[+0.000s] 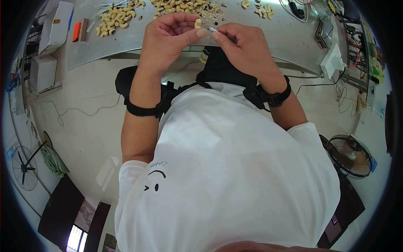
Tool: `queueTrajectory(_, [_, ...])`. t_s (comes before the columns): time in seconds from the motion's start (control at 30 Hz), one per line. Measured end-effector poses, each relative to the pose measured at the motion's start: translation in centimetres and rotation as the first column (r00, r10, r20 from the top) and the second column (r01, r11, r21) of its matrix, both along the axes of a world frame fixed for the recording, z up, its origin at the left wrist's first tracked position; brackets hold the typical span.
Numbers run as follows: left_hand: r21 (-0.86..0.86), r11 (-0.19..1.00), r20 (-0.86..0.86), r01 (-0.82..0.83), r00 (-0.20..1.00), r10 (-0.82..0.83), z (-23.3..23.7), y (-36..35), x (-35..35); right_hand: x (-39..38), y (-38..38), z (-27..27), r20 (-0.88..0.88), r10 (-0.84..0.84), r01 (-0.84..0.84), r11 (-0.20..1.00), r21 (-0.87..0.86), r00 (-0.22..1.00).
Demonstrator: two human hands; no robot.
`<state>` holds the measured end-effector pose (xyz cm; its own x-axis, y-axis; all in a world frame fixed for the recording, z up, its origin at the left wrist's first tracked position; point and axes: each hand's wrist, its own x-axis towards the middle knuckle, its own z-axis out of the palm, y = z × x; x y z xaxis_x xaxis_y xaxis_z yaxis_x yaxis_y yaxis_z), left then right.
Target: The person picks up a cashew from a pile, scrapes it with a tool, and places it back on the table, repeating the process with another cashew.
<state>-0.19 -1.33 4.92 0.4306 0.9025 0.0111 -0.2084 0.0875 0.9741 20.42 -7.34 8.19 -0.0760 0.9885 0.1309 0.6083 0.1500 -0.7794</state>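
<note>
My left hand (166, 40) is above the front part of the metal table (98, 50), its thumb and fingers closed on a pale cashew nut (198, 24). My right hand (247, 44) pinches a small knife-like tool (212, 29) with a thin, light-coloured shaft. The tool's tip points left and lies at the cashew; whether it touches the nut is too small to tell. Behind my left hand is a heap of cashews (180, 6) mixed with brown skin crumbs. Another pile of cashews (115, 19) lies to the left, and several cashew pieces (264, 11) lie to the right.
An orange-and-black box (78, 31) lies at the table's left, near a white foam box (56, 25). On the right are a white power socket (333, 60), cables and a black plug (297, 11). A fan (350, 155) stands behind me on the right.
</note>
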Motion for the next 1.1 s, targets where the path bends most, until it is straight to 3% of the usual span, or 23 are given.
queueTrajectory(0.23, [-0.069, 0.998, 0.002, -0.01, 1.0, 0.01, 0.3, -0.1, 0.1, -0.2, 0.1, -0.2, 0.081, 0.006, -0.012, 0.996, 0.084, 0.997])
queueTrajectory(0.33, [-0.078, 0.997, -0.027, 0.014, 1.0, -0.016, 0.0, -0.2, -0.2, -0.6, 0.1, -1.1, 0.056, -0.125, 0.112, 0.973, 0.2, 0.991])
queueTrajectory(0.53, [-0.074, 0.997, 0.031, -0.018, 0.999, 0.02, -0.6, -0.5, 0.2, -0.2, 0.0, -0.7, -0.062, -0.026, 0.029, 0.999, 0.04, 0.998])
queueTrajectory(0.73, [-0.06, 0.998, 0.023, -0.024, 0.999, 0.025, -0.4, -0.3, 0.1, -0.1, 0.1, -0.3, 0.033, 0.01, -0.01, 1.0, -0.013, 0.999])
queueTrajectory(0.93, [-0.069, 0.998, 0.019, -0.008, 1.0, 0.009, -0.6, -0.2, 0.0, -0.3, 0.0, -0.7, 0.097, 0.002, -0.008, 0.998, 0.059, 0.995])
queueTrajectory(1.1, [-0.168, 0.985, 0.058, 0.042, 0.998, -0.032, -0.6, -0.5, -0.2, -0.5, 0.2, -1.6, 0.032, -0.12, 0.113, 0.981, 0.159, 0.992])
